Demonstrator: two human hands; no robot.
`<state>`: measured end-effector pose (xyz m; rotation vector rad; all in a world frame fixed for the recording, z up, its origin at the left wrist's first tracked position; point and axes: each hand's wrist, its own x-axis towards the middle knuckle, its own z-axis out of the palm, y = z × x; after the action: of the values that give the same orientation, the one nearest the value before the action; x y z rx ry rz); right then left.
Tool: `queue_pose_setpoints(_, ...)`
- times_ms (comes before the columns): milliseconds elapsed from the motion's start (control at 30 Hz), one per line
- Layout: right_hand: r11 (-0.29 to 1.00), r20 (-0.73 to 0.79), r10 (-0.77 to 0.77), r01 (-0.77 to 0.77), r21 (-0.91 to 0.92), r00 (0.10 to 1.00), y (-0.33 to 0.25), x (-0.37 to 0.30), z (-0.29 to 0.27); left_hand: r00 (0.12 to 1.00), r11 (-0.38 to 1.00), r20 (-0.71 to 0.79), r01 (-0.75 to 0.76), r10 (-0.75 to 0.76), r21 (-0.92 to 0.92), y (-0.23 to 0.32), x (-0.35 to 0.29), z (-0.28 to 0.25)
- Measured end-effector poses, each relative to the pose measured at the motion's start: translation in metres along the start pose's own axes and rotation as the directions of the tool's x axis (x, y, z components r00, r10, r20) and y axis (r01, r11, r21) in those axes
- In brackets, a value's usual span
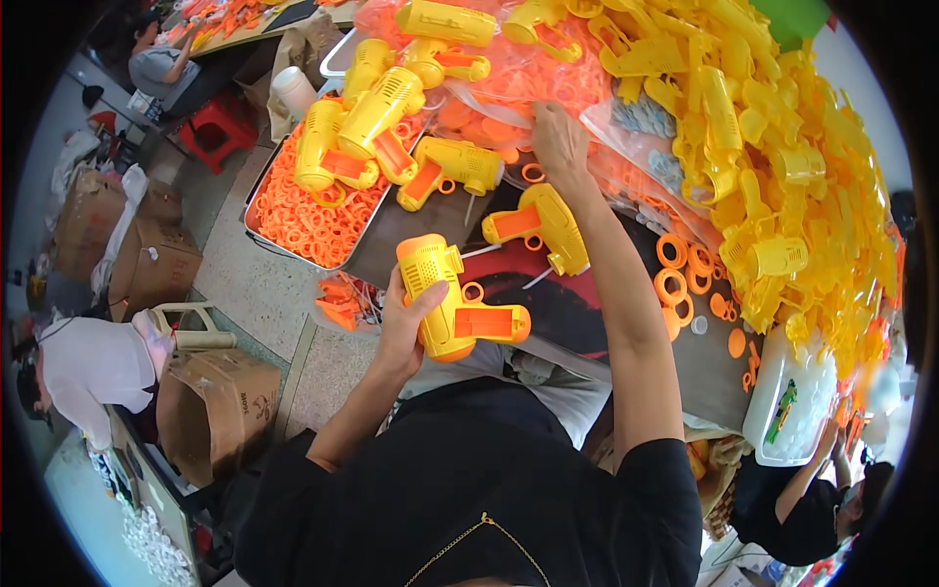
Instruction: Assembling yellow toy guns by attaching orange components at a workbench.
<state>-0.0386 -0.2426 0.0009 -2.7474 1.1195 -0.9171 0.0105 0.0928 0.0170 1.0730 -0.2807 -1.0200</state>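
Note:
Near the front edge of the table, my left hand (399, 328) grips a yellow toy gun body (440, 298) with an orange nose and an orange-lined, open handle. Its thumb lies over the vented side. My right hand (559, 142) reaches far forward to a clear bag of orange plastic parts (523, 88); its fingertips are hidden among the bag and the parts. Beneath my right forearm lies another yellow toy gun body (558, 230), and a similar yellow body (455, 166) rests to its left. Thin white sticks show beside both.
A metal tray (256, 220) of small orange rings stands at the left, several yellow bodies across it. Yellow shells (782, 176) are heaped high at the right. Orange rings (672, 284) lie near a white bin (773, 421). Cardboard boxes (220, 411) stand on the floor; other people work nearby.

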Motion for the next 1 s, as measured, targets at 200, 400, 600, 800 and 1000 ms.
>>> queue_pose_setpoints(200, 0.998, -0.063, -0.065, 0.064, -0.023, 0.996, 0.000, 0.012, 0.009, 0.999, 0.999, -0.042, 0.022, -0.021, 0.026, 0.004, 0.002, -0.013)
queue_pose_setpoints(400, 0.978, 0.001, -0.158, 0.156, 0.138, 0.987, 0.013, 0.002, -0.013, 1.000, 1.000, 0.011, 0.009, -0.009, -0.004, 0.009, 0.011, 0.002)
queue_pose_setpoints(600, 0.718, 0.351, 0.177, -0.365, 0.593, 0.919, 0.014, -0.048, -0.065, 0.992, 0.996, 0.093, -0.079, 0.082, -0.043, 0.013, 0.023, 0.024)
queue_pose_setpoints(800, -0.421, 0.524, 0.043, -0.460, 0.782, 0.851, 0.002, -0.127, -0.116, 0.957, 0.985, 0.231, -0.169, 0.174, -0.041, 0.014, 0.040, 0.070)
queue_pose_setpoints(1000, -0.310, 0.365, 0.143, -0.309, 0.899, 0.920, -0.030, -0.161, -0.151, 0.934, 0.979, 0.308, -0.200, 0.180, 0.031, -0.002, 0.038, 0.088)
